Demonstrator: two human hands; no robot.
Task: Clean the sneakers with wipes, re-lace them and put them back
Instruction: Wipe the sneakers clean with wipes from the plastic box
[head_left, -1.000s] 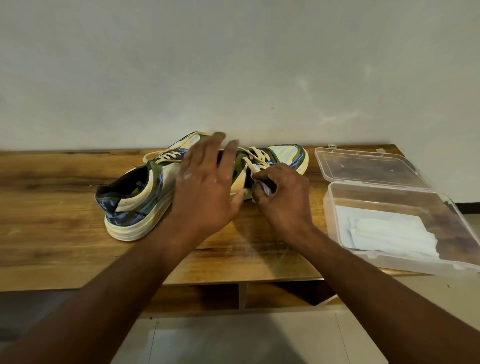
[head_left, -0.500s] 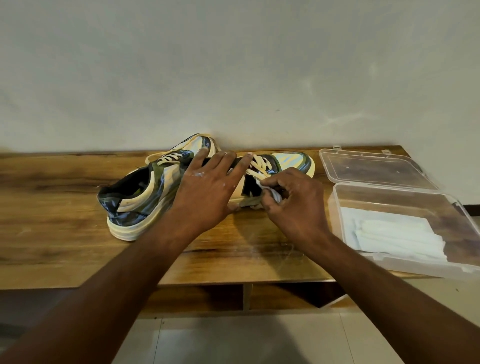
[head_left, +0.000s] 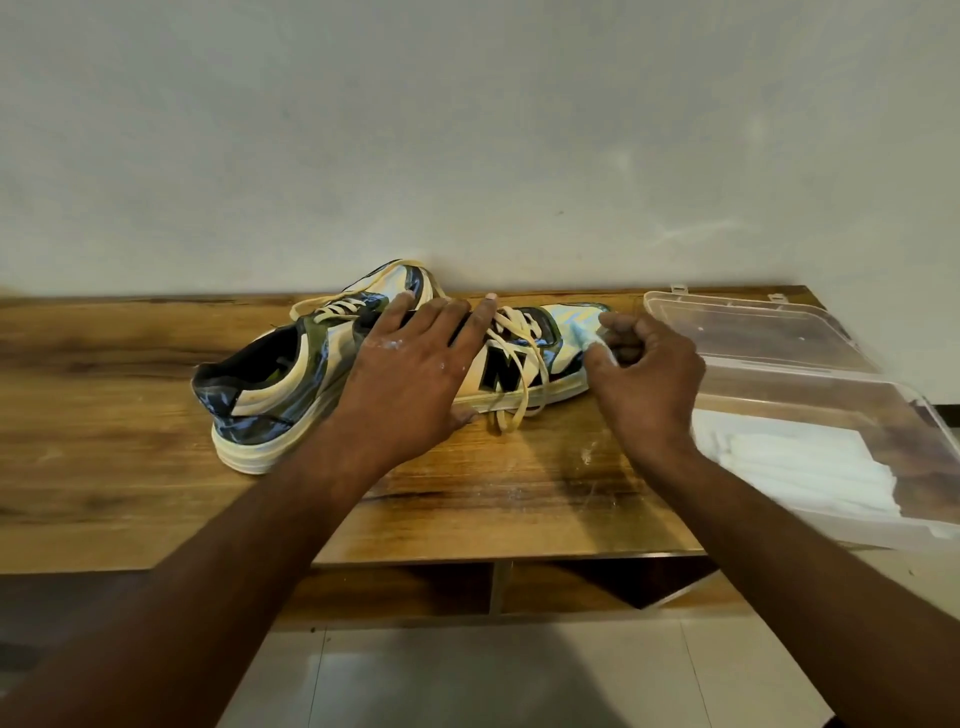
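Two blue, green and cream sneakers lie on the wooden table (head_left: 130, 441). The near sneaker (head_left: 270, 405) points its toe right and shows a black N on its side, its cream laces (head_left: 514, 374) hanging loose. The far sneaker (head_left: 400, 283) peeks out behind it by the wall. My left hand (head_left: 415, 374) lies flat over the near sneaker's middle, fingers spread, pressing it down. My right hand (head_left: 644, 374) is closed around a small white wipe (head_left: 597, 353), which touches the toe of the near sneaker.
A clear plastic box (head_left: 831, 519) stands at the table's right end with its lid (head_left: 748, 327) folded back toward the wall; a stack of white wipes (head_left: 795, 467) lies inside. White dust marks the wood by the front edge. A lower shelf and tiled floor are below.
My right hand has slid the wipe rightward from the sneaker's lace area to its toe. My left hand has flattened lower on the shoe, uncovering the N.
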